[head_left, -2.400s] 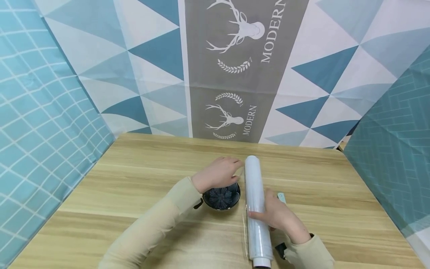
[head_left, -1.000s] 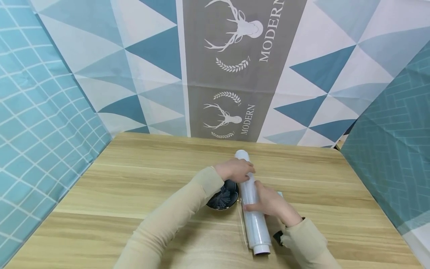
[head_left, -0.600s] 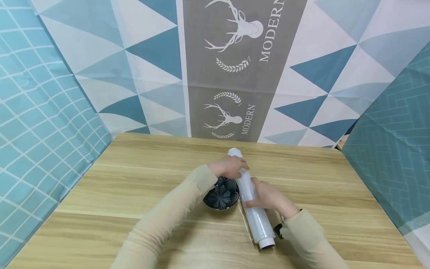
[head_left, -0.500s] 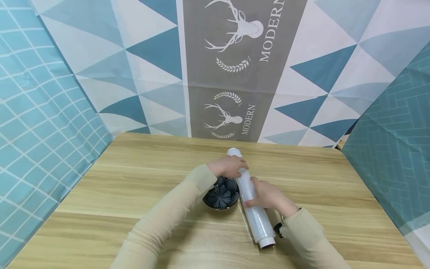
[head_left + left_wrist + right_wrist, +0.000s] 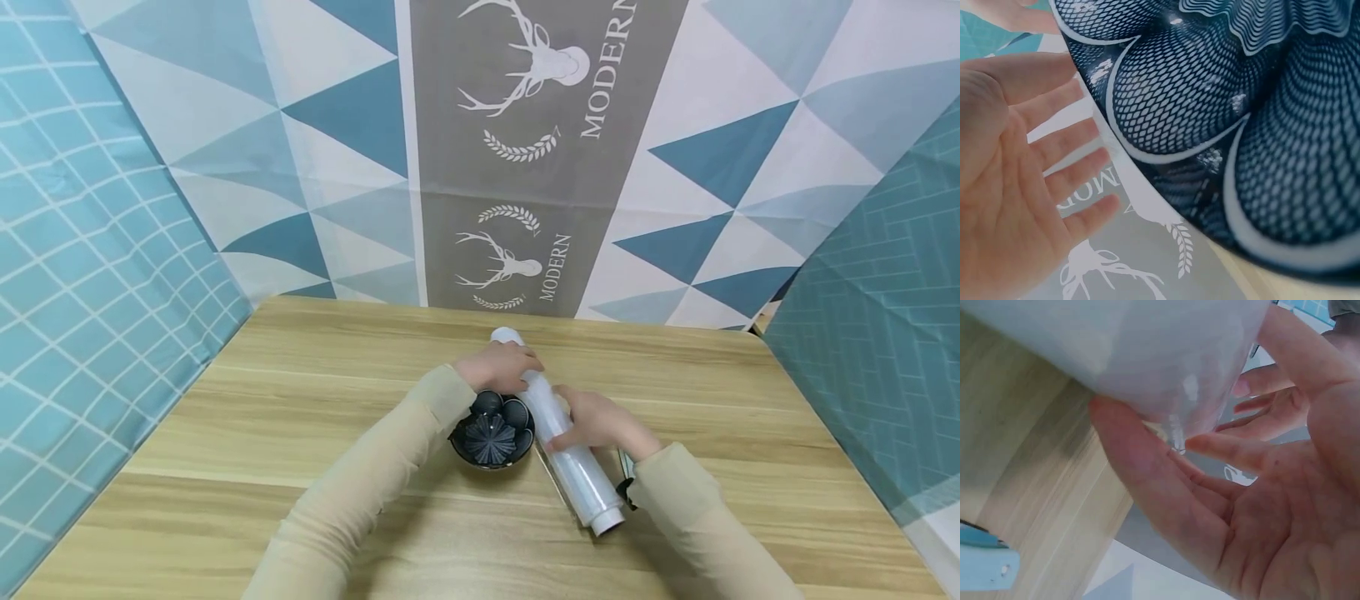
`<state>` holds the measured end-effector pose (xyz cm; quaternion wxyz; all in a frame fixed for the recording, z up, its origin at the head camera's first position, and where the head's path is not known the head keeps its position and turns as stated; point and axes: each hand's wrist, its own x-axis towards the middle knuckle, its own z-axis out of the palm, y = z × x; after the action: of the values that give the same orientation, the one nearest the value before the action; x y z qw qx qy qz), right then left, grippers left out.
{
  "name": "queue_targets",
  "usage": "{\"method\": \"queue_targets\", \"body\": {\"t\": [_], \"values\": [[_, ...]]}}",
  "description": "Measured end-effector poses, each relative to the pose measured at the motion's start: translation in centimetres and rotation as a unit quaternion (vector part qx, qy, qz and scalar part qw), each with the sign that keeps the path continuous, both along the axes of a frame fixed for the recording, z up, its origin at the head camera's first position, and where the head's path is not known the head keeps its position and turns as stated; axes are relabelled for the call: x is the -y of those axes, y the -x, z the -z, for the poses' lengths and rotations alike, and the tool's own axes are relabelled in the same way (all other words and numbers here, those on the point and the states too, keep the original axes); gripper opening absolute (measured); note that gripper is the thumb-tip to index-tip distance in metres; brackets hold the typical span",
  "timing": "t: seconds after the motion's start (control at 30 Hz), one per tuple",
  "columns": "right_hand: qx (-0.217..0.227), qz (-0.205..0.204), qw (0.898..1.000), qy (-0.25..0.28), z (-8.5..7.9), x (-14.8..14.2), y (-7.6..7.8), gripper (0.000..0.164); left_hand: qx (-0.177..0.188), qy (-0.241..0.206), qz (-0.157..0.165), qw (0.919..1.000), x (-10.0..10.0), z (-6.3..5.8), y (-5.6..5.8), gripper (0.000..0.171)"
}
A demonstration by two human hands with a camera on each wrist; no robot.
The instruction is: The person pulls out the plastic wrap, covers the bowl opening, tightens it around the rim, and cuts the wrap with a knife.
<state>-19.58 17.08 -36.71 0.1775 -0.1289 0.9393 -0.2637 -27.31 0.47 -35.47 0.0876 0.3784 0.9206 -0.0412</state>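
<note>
A white roll of plastic wrap [image 5: 573, 471] lies slanted on the wooden table [image 5: 225, 517]. My right hand [image 5: 600, 421] holds the roll around its middle; the right wrist view shows thumb and fingers curled about it. My left hand [image 5: 501, 367] lies over the far end of the roll, and in the left wrist view its fingers [image 5: 1072, 140] look nearly straight. Whether they press the roll cannot be told. Left of the roll stands a dark bowl [image 5: 491, 437] with a petal pattern, partly under my left wrist.
A light-blue handle with a small hole [image 5: 988, 569] lies on the table beside my right hand. A patterned curtain [image 5: 510, 167] hangs behind the table, with blue tiled sheets [image 5: 90, 233] at the sides.
The roll has turned to a steeper slant, its far end going left and its near end right. My left hand has moved over the roll, then left with it, while my right hand keeps its hold.
</note>
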Motion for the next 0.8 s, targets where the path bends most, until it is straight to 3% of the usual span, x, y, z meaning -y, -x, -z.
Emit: {"method": "queue_targets", "body": {"t": [0.3, 0.57, 0.8], "values": [[0.005, -0.045, 0.999, -0.025, -0.5, -0.1, 1.5, 0.091, 0.016, 0.012, -0.03, 0.9994, 0.7, -0.5, 0.1, 0.043], [0.041, -0.043, 0.998, -0.036, -1.1, 0.5, 2.7, 0.09, 0.038, 0.016, -0.051, 0.9979, 1.6, -0.6, 0.6, 0.047], [0.021, -0.028, 0.996, -0.083, -1.5, 0.8, 3.5, 0.086, 0.051, 0.011, -0.068, 0.9963, 2.6, -0.8, 0.7, 0.051]]}}
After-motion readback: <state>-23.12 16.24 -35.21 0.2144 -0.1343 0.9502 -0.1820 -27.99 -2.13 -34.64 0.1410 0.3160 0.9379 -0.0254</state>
